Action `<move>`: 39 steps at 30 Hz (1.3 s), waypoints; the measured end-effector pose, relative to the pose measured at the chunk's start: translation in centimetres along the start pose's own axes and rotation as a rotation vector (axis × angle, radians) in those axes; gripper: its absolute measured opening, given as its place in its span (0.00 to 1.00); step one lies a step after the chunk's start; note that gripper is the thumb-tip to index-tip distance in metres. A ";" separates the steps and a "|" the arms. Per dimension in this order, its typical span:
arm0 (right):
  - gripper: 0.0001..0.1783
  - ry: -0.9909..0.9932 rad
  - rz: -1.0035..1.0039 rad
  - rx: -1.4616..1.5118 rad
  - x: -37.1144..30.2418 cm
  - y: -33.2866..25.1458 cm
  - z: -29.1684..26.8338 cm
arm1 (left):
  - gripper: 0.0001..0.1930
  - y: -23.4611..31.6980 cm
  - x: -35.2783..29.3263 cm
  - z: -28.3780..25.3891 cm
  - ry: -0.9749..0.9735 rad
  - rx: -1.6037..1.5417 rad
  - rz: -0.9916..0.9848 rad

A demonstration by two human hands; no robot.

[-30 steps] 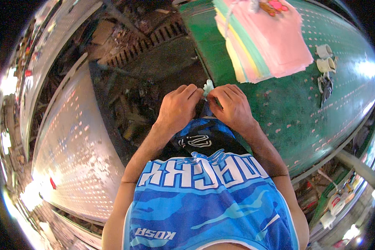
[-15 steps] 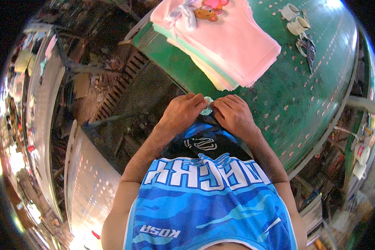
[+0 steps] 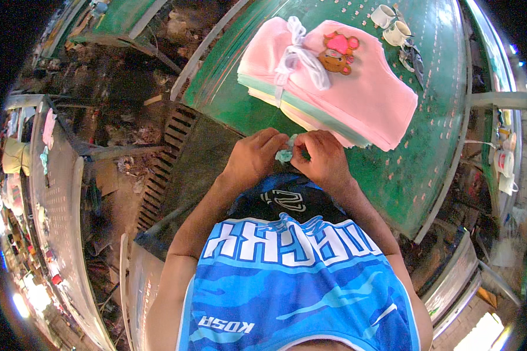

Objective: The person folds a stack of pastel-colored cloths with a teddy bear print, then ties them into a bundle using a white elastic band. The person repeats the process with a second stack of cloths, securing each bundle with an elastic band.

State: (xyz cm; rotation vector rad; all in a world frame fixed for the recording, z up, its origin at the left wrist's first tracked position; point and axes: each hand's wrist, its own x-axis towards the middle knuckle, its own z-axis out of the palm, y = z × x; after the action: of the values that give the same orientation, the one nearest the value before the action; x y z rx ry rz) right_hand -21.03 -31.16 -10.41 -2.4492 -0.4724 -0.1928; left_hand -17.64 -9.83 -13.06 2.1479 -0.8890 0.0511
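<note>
A small crumpled pale teal scrap of cloth [image 3: 284, 156] shows between my two hands, just in front of my body. The fingers of my left hand [image 3: 253, 154] are bent and pressed onto its left side. My right hand [image 3: 323, 157] pinches it from the right, thumb and forefinger curled into a ring. Just beyond the hands, a thick stack of cut fabric pieces [image 3: 380, 96] lies on the green table [image 3: 386, 193]. Pink layers are on top, with mint and cream ones below. A white cloth strip [image 3: 298, 64] is tied around the stack.
A brown and pink bear-shaped patch [image 3: 338, 54] lies on the pink fabric. Two white mugs [image 3: 396, 33] stand at the table's far right, beside a dark crumpled cloth [image 3: 412, 58]. A slatted grate [image 3: 165, 167] runs along the left, and a long pale table [image 3: 61, 205] stands further left.
The view has swung, so the stack now appears further right and lower, with its white tie in fuller view. My right fingers have curled more around the teal scrap.
</note>
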 end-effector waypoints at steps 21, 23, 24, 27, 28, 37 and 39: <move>0.11 -0.352 0.134 -0.429 2.8 -2.1 -0.2 | 0.10 -2.5 1.6 1.6 -0.013 -0.539 -0.302; 0.11 -0.421 0.088 -0.483 2.1 -1.5 -1.2 | 0.10 -1.9 2.2 2.8 0.006 -0.588 -0.290; 0.11 -0.404 0.096 -0.472 2.1 -1.9 -1.2 | 0.10 -2.0 2.3 2.7 0.008 -0.608 -0.285; 0.11 -0.347 0.097 -0.457 2.2 -2.8 -1.5 | 0.10 -1.8 2.7 2.7 -0.031 -0.751 -0.376; 0.11 -0.325 0.079 -0.462 2.1 -2.9 -1.6 | 0.10 -1.7 2.8 2.9 -0.039 -0.774 -0.403; 0.13 -0.293 0.059 -0.419 -0.7 -1.9 -4.2 | 0.12 -0.4 3.0 7.4 -0.224 -1.534 -0.831; 0.13 -0.282 0.071 -0.396 -1.6 -1.2 -4.5 | 0.13 -0.5 2.5 8.8 -0.215 -1.868 -0.975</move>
State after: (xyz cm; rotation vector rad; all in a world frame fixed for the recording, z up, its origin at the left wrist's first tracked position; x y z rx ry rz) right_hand -23.08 -33.49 -6.64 -2.8950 -0.5039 0.1022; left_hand -17.54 -17.08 -18.62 0.5376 0.2507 -1.0510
